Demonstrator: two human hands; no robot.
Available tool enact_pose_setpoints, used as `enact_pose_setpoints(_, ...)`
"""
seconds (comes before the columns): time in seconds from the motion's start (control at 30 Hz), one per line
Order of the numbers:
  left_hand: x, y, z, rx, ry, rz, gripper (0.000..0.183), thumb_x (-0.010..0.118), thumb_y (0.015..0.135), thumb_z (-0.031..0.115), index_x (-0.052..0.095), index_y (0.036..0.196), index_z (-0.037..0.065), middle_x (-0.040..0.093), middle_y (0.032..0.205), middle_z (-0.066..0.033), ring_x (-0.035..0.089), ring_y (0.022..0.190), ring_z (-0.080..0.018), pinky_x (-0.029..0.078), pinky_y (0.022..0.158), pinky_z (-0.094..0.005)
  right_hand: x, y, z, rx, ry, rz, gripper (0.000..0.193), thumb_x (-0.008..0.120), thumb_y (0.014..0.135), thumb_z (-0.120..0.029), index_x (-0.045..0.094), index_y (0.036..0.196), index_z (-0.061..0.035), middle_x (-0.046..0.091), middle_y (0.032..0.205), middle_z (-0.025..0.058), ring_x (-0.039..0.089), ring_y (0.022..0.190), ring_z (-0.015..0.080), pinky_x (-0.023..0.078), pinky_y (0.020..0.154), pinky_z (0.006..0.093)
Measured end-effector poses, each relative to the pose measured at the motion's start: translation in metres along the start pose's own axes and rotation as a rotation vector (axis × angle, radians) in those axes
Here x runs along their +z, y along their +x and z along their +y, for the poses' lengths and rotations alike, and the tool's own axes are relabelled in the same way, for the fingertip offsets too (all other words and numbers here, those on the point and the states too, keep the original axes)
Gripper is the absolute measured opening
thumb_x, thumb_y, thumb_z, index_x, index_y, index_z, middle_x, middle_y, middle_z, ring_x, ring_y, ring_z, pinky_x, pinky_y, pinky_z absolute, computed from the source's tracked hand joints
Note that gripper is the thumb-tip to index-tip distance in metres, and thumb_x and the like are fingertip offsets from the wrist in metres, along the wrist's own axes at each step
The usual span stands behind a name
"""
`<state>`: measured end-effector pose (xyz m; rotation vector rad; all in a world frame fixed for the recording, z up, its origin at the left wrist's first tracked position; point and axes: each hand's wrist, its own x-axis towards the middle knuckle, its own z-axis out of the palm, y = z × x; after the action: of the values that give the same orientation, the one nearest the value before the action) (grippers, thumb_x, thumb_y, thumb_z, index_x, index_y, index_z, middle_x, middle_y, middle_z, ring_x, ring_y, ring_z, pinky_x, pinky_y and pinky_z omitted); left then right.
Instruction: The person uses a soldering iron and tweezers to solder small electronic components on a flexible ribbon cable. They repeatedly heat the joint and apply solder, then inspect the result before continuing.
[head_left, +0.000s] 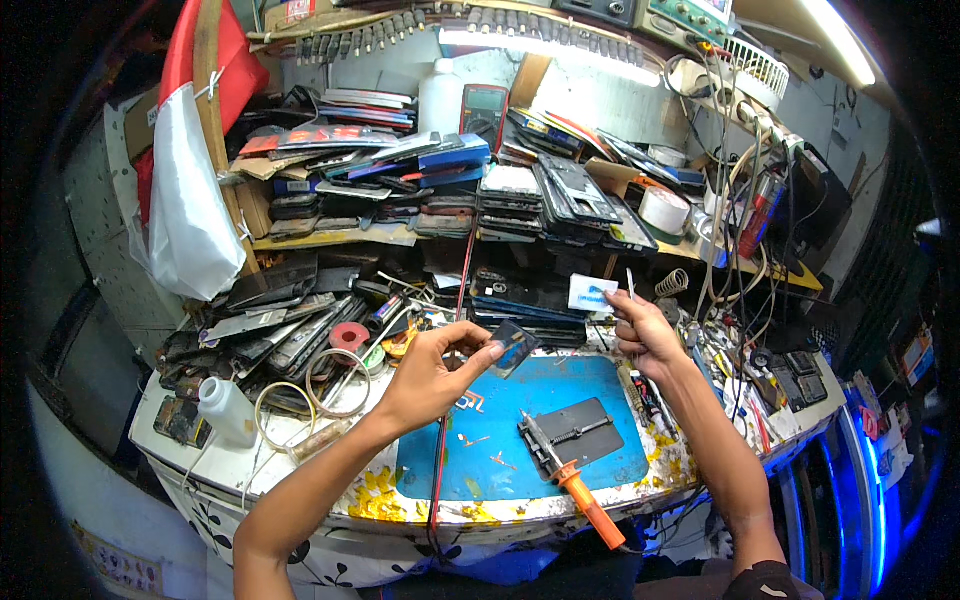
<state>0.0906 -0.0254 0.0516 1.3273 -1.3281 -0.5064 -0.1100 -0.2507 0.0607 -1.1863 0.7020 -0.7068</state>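
Observation:
My left hand [440, 370] pinches a small dark, glossy flat rectangle [514, 352] between thumb and fingers, above the far part of a blue work mat [450, 475]. I cannot make out its exact kind. Raised to the right of it, my right hand [648, 335] is closed on a small white card [590, 294] with blue print. A thin pale tool tip [630, 282] sticks up from the same fingers. Below the hands, a soldering iron [590, 505] with an orange handle lies tilted across a black clamp holder [590, 432] on the mat.
Piles of phones and phone parts [290, 335] crowd the table's left and back. A white bottle [227, 410] stands at the left. A red-and-black cable [440, 465] crosses the mat. Loose tools and wires [735, 370] clutter the right. Shelves hold stacked screens and a multimeter [484, 112].

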Motion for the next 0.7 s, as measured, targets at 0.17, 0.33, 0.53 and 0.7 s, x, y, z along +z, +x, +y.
enact_pose_setpoints(0.17,0.003,0.0,-0.002,-0.038,-0.069,0.032,0.016,0.066,0.091,0.015,0.065,0.093,0.0,0.059,0.078,0.0004,0.053,0.066,-0.0042,0.043,0.057,-0.0201,-0.021,0.041,0.012,0.129,0.076,0.004,0.01,0.062,0.09,-0.022,0.057,0.089,-0.0138,0.063,0.081,-0.0086,0.022,0.039,0.0017,0.015,0.033,0.0194)
enact_pose_setpoints(0.33,0.001,0.001,-0.005,-0.096,-0.01,0.002,0.019,0.065,0.091,0.016,0.064,0.1,-0.001,0.067,0.086,-0.0037,0.061,0.078,-0.0062,0.049,0.063,-0.0211,-0.009,0.068,0.018,0.1,0.1,0.073,0.008,0.059,0.092,-0.017,0.056,0.09,-0.01,0.056,0.073,-0.0073,0.022,0.041,0.0014,0.016,0.034,0.0194)
enact_pose_setpoints(0.53,0.002,0.001,-0.003,-0.079,-0.184,0.025,0.024,0.067,0.088,0.009,0.058,0.108,-0.002,0.066,0.086,-0.0063,0.06,0.073,-0.0084,0.05,0.061,-0.0228,-0.005,0.072,0.017,0.054,0.326,0.028,0.006,0.057,0.092,-0.008,0.053,0.091,-0.0032,0.037,0.062,-0.0053,0.025,0.043,0.0028,0.017,0.035,0.0207)
enact_pose_setpoints(0.7,-0.001,-0.001,0.003,-0.088,-0.258,0.016,0.033,0.069,0.086,0.007,0.055,0.114,-0.002,0.068,0.092,-0.0094,0.063,0.078,-0.0107,0.053,0.064,-0.0228,-0.02,0.013,0.007,0.095,0.3,-0.06,0.015,0.054,0.096,-0.014,0.054,0.098,0.0005,0.059,0.091,0.0026,0.024,0.043,0.0007,0.017,0.035,0.0188)
